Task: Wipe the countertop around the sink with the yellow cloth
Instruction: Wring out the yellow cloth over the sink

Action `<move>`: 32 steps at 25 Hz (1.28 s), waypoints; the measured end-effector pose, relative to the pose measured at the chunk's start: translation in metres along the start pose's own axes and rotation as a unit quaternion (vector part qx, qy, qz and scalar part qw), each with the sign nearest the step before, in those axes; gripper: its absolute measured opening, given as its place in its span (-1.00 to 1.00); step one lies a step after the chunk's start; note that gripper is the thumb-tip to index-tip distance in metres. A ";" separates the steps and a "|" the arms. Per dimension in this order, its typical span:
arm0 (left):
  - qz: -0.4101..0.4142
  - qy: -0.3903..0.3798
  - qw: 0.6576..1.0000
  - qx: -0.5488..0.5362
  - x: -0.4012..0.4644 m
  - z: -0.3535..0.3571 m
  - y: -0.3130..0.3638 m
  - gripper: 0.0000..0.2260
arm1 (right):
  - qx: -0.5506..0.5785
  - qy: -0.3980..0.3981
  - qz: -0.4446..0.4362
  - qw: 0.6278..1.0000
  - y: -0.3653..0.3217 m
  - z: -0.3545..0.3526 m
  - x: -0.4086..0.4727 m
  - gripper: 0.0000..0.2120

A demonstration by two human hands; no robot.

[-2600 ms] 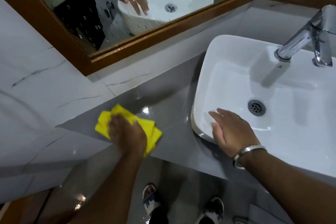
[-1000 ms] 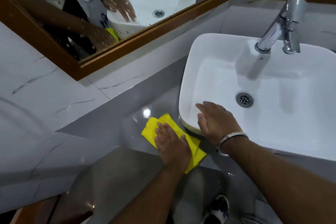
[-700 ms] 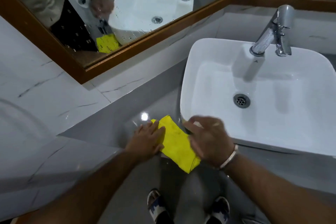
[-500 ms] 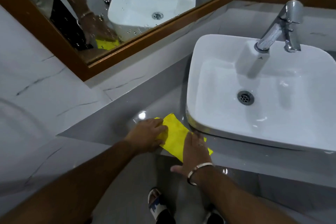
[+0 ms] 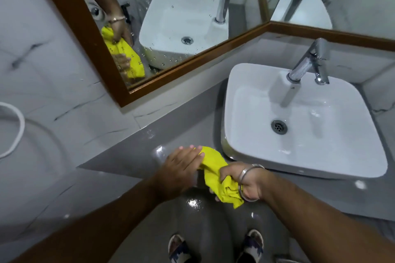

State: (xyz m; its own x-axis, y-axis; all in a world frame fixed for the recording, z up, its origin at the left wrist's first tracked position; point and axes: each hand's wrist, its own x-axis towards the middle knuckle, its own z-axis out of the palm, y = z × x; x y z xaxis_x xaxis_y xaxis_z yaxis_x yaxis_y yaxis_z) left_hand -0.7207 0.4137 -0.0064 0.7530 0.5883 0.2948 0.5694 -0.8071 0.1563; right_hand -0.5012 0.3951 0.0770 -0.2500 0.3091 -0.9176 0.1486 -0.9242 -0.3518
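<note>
The yellow cloth (image 5: 213, 167) is bunched and stretched between both hands at the front edge of the grey countertop (image 5: 132, 153), just left of the white basin (image 5: 241, 83). My left hand (image 5: 181, 166) holds its upper end, fingers laid over it. My right hand (image 5: 241, 179), with a metal bangle on the wrist, is closed around the lower, crumpled end, which hangs past the counter edge. Part of the cloth is hidden inside both grips.
A chrome tap (image 5: 307, 64) stands at the back of the basin, over the drain (image 5: 279, 127). A wood-framed mirror (image 5: 89, 34) runs along the marble wall behind. Wet spots glisten on the counter. My sandalled feet (image 5: 179, 247) show on the grey floor below.
The cloth lay flat under my left hand while wiping toward the basin. My right hand left the basin rim, came onto the cloth, and now both hands grip it, bunched and lifted.
</note>
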 end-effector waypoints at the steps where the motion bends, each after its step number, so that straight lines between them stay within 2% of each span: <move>1: -0.005 0.024 1.000 -0.007 0.009 0.000 0.010 -0.24 | 0.067 -0.008 0.000 0.998 0.000 -0.004 -0.014 -0.88; 2: -0.012 0.056 0.998 -0.012 0.021 -0.001 0.021 -0.18 | 0.122 -0.020 -0.005 0.992 0.000 -0.012 -0.026 -0.91; 4: -0.025 0.125 0.992 -0.010 0.052 -0.006 0.037 -0.18 | 0.176 -0.105 -0.003 0.979 0.000 -0.032 -0.051 -0.79; 6: -0.019 0.186 0.982 -0.013 0.089 -0.015 0.053 -0.34 | 0.114 -0.198 -0.001 0.974 0.003 -0.056 -0.075 -0.59; 8: 0.023 0.194 0.980 -0.034 0.129 -0.024 0.071 -0.46 | 0.019 -0.237 -0.021 0.971 0.005 -0.077 -0.093 -0.45; 11: 0.069 0.151 0.981 -0.096 0.191 -0.030 0.097 -0.65 | -0.005 -0.285 -0.046 0.957 -0.005 -0.118 -0.115 -0.54; 12: 0.051 0.108 0.988 -0.103 0.213 -0.036 0.103 -0.68 | -0.001 -0.298 -0.040 0.954 -0.012 -0.135 -0.121 -0.63; 14: -0.008 -0.085 0.994 -0.065 0.259 -0.046 0.110 -0.73 | -0.035 -0.259 -0.009 0.965 -0.026 -0.173 -0.128 -0.79; 15: -0.022 -0.198 0.980 -0.009 0.280 -0.047 0.115 -0.78 | -0.107 -0.193 0.003 0.975 -0.031 -0.194 -0.126 -0.78; 16: -0.033 -0.281 0.959 0.034 0.299 -0.045 0.121 -0.84 | -0.234 -0.104 -0.005 0.967 -0.036 -0.212 -0.122 -0.75; 17: -0.061 -0.333 0.940 0.039 0.314 -0.040 0.128 -0.88 | -0.390 0.002 -0.034 0.920 -0.040 -0.227 -0.118 -0.74; 18: -0.115 -0.367 0.923 -0.003 0.328 -0.033 0.137 -0.85 | -0.530 0.096 -0.078 0.839 -0.045 -0.242 -0.115 -0.77; 19: -0.192 -0.391 0.895 -0.093 0.341 -0.022 0.143 -0.79 | -0.615 0.179 -0.139 0.756 -0.048 -0.256 -0.110 -0.86; 20: -0.274 -0.403 0.848 -0.209 0.350 -0.012 0.147 -0.75 | -0.657 0.237 -0.196 0.688 -0.051 -0.268 -0.105 -0.93; 22: -0.394 -0.406 0.707 -0.424 0.366 0.008 0.153 -0.74 | -0.698 0.307 -0.331 0.556 -0.058 -0.301 -0.091 -0.92; 24: -0.460 -0.395 0.541 -0.583 0.369 0.024 0.161 -0.73 | -0.721 0.330 -0.442 0.420 -0.064 -0.328 -0.074 -0.94; 25: -0.462 -0.385 0.465 -0.649 0.368 0.032 0.167 -0.72 | -0.721 0.327 -0.470 0.389 -0.064 -0.337 -0.068 -0.96; 26: -0.451 -0.373 0.392 -0.710 0.366 0.040 0.174 -0.70 | -0.710 0.317 -0.504 0.377 -0.064 -0.344 -0.062 -0.98; 28: -0.405 -0.343 0.251 -0.810 0.360 0.057 0.187 -0.72 | -0.677 0.290 -0.557 0.383 -0.060 -0.351 -0.051 -0.93; 29: -0.384 -0.329 0.196 -0.840 0.357 0.064 0.190 -0.74 | -0.657 0.284 -0.587 0.379 -0.059 -0.351 -0.046 -0.92; 30: -0.375 -0.320 0.161 -0.855 0.355 0.067 0.192 -0.74 | -0.634 0.280 -0.620 0.368 -0.056 -0.352 -0.038 -0.91; 31: -0.384 -0.316 0.153 -0.854 0.353 0.068 0.192 -0.74 | -0.626 0.276 -0.630 0.368 -0.054 -0.353 -0.033 -0.89; 32: -0.408 -0.319 0.173 -0.838 0.352 0.069 0.191 -0.72 | -0.618 0.269 -0.637 0.374 -0.053 -0.353 -0.026 -0.86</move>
State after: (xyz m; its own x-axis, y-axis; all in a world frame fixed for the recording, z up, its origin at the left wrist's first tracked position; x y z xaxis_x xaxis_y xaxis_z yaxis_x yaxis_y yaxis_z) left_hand -0.3242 0.4706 0.0627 0.8351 -0.0050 -0.5501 0.0795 0.9906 0.1117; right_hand -0.1644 0.5155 0.0546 -0.6914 0.6307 0.3524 0.6495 0.7562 -0.0791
